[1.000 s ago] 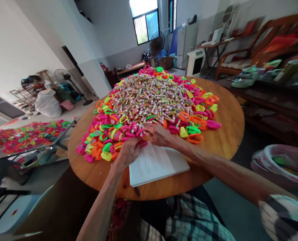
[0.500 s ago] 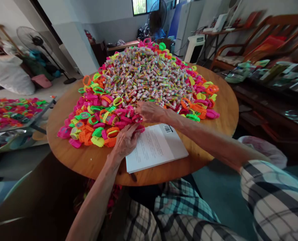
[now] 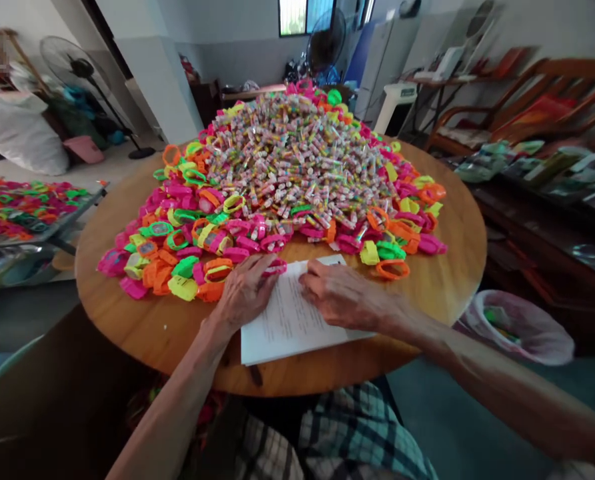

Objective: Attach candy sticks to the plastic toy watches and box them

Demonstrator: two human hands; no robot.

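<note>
The right hand (image 3: pixel 340 293) has drawn back from the candy heap (image 3: pixel 297 153) onto the paper (image 3: pixel 290 320), loosely curled, contents unclear; the left hand (image 3: pixel 245 290) pinches a pink band (image 3: pixel 276 268).

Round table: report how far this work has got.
Done: hard to tell; a side tray holds similar bright bands. In hand: left hand touches a pink band at the printed sheet; right hand rests on it. Left: the big heap of small tubes ringed by bands covers much of the table.
</note>
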